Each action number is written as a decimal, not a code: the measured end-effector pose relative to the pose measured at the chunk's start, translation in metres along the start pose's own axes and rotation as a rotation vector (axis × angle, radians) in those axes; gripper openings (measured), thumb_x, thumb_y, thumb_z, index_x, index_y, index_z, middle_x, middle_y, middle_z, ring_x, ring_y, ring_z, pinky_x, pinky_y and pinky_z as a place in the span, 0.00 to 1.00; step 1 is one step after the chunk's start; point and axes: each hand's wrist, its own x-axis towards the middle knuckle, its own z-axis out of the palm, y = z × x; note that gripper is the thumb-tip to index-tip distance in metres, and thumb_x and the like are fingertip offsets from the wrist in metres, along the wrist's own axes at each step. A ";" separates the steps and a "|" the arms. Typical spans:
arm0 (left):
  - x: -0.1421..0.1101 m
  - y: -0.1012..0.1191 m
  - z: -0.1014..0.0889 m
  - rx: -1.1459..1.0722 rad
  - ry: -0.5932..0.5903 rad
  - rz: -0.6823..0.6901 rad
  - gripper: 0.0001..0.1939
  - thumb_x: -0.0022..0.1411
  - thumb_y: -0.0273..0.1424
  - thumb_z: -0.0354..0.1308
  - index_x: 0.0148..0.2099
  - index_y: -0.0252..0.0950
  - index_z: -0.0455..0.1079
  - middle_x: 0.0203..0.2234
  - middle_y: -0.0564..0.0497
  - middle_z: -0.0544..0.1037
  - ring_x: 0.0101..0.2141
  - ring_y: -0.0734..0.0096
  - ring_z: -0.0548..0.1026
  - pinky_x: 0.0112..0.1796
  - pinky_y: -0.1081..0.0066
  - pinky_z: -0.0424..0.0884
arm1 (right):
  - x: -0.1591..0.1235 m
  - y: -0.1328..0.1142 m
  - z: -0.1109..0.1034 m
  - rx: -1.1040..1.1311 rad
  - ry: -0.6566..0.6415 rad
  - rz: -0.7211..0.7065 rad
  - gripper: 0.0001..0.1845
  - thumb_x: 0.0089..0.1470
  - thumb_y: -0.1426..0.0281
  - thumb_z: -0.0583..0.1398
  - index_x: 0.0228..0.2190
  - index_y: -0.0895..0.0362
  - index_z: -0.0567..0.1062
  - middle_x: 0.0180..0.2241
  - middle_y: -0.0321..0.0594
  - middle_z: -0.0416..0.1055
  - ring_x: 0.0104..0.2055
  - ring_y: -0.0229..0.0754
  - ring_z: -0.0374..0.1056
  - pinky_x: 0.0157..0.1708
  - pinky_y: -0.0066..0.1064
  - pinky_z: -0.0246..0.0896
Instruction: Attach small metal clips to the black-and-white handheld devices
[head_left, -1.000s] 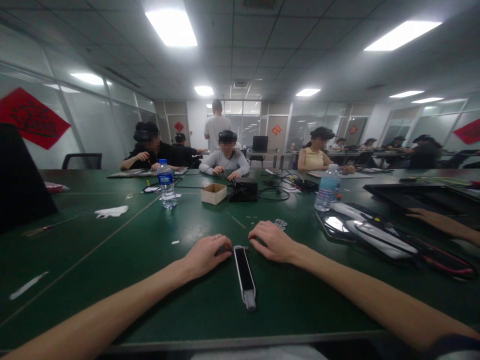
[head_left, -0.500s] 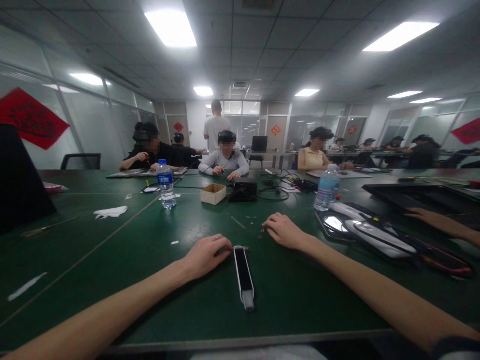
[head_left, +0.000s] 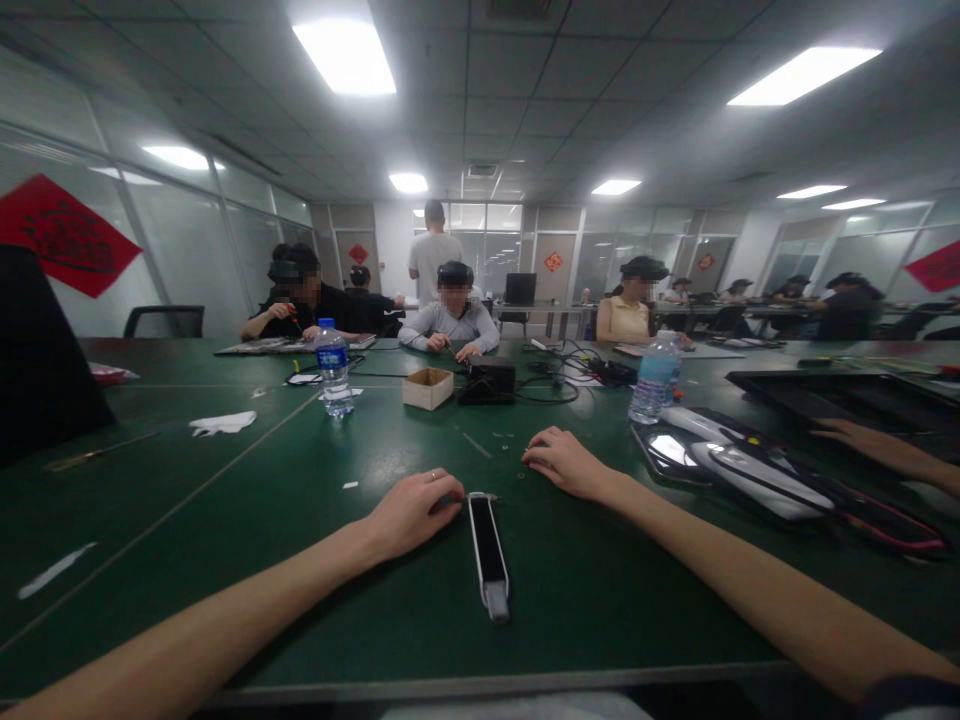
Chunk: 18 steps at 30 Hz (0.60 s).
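On the green table lies a long flat device with a black face and pale rim (head_left: 489, 545), its grey end toward me. My left hand (head_left: 414, 512), with a ring on one finger, rests beside its far end. Its fingers are curled together and their tips are partly hidden; a small thin piece (head_left: 491, 497) shows just past them. Farther right, my right hand (head_left: 568, 463) has its fingertips pinched down at the table. Whatever lies between them is too small to make out. A tiny ring (head_left: 521, 475) lies just below those fingertips, and another small pale ring (head_left: 505, 447) is to their left.
Water bottles stand at the left (head_left: 334, 370) and right (head_left: 654, 375). Ahead are an open small box (head_left: 427, 390), a black box (head_left: 486, 382) and tangled cables. A white-and-black appliance (head_left: 750, 465) lies right, near another person's hand (head_left: 862, 445). Several people sit beyond.
My right hand's fingertips have shifted slightly left and closer to the table, over the spot where a small ring lay. My left hand and the flat device stay put.
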 end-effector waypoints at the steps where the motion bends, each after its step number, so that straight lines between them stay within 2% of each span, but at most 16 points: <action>1: 0.000 -0.001 0.001 -0.003 0.003 0.003 0.06 0.64 0.26 0.55 0.43 0.39 0.70 0.37 0.53 0.74 0.34 0.70 0.74 0.35 0.73 0.70 | 0.000 0.000 0.000 -0.004 -0.002 -0.002 0.10 0.61 0.71 0.58 0.41 0.55 0.78 0.43 0.46 0.71 0.47 0.47 0.63 0.46 0.42 0.60; 9: 0.000 -0.005 0.005 0.004 0.012 0.012 0.07 0.64 0.28 0.54 0.44 0.39 0.70 0.36 0.52 0.74 0.33 0.70 0.74 0.36 0.72 0.70 | 0.002 -0.005 -0.001 -0.044 0.004 0.007 0.09 0.62 0.72 0.56 0.38 0.57 0.77 0.41 0.47 0.71 0.46 0.47 0.64 0.44 0.39 0.61; 18: 0.001 0.000 0.002 0.008 0.001 -0.005 0.07 0.64 0.29 0.53 0.45 0.39 0.69 0.36 0.52 0.74 0.33 0.70 0.73 0.33 0.73 0.68 | 0.003 -0.017 -0.006 -0.020 0.052 0.013 0.10 0.63 0.72 0.54 0.37 0.60 0.75 0.39 0.46 0.72 0.44 0.46 0.65 0.43 0.38 0.60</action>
